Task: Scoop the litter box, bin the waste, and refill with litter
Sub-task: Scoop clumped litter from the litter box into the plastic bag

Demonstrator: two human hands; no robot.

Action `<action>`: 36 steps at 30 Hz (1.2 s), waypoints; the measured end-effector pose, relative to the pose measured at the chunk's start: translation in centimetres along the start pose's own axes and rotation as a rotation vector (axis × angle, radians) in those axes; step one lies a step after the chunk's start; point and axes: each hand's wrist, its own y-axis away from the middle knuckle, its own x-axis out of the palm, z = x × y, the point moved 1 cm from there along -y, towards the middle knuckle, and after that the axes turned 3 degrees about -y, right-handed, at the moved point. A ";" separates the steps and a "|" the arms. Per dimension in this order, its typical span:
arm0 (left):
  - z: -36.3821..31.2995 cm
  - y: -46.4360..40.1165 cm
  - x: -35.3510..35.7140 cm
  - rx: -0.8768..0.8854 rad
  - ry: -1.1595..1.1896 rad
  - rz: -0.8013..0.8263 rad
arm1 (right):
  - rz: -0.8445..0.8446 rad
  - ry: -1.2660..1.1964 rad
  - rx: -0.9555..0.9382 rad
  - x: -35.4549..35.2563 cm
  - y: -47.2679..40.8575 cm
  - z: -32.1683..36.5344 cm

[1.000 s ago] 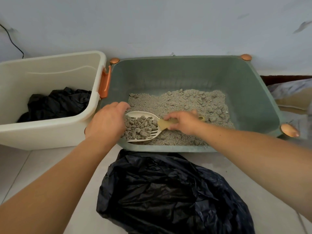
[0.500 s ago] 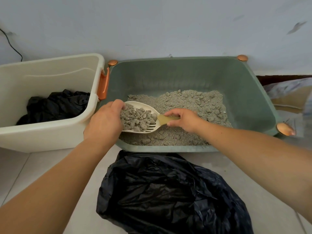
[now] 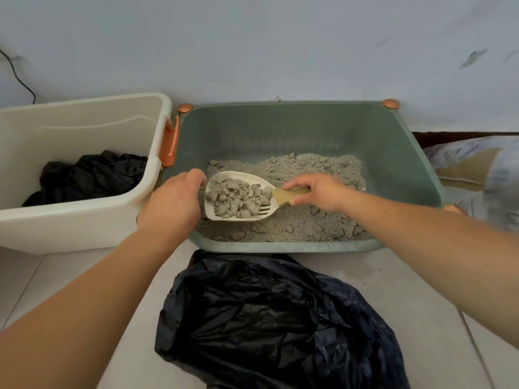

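my right hand (image 3: 320,193) pinches the tan handle of the litter scoop (image 3: 238,196), thumb under and fingers curled over the top. the scoop's white slotted bowl is heaped with grey clumps (image 3: 237,197) and sits raised above the litter (image 3: 295,192), inside the green litter box (image 3: 309,130), toward its left front corner. my left hand (image 3: 171,200) is at the scoop's left edge, thumb tip touching the rim of the bowl; my other fingers curl down out of sight, so i cannot tell whether they grip anything.

the litter box's front rim runs just below the scoop, low and close; its left wall is hidden behind my left hand. the back and right walls stand well away from the scoop, with bare green floor showing along the back wall. copper-coloured knobs (image 3: 391,103) sit on the box's corners.

just beside the box on the left stands a cream plastic bin (image 3: 84,226) with an orange handle (image 3: 170,144) on the side facing the box, the two nearly touching. a crumpled black bag (image 3: 92,175) lies inside it. on the tiled floor (image 3: 393,290) in front of the box, between my forearms, lies a black bin bag (image 3: 275,324), its top edge reaching up against the box's front rim. a patterned sack (image 3: 477,169) lies to the right of the box, against the wall.
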 end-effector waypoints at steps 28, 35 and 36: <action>0.9 6.2 -1.2 0.666 -0.181 -0.149 | -0.027 0.240 -0.057 -4.3 5.6 1.2; 2.1 8.8 0.8 0.542 -0.240 0.221 | 0.101 0.551 -0.280 -4.5 8.1 2.9; 2.1 8.9 1.0 0.495 -0.287 0.307 | 0.122 0.624 -0.314 -4.5 8.5 3.4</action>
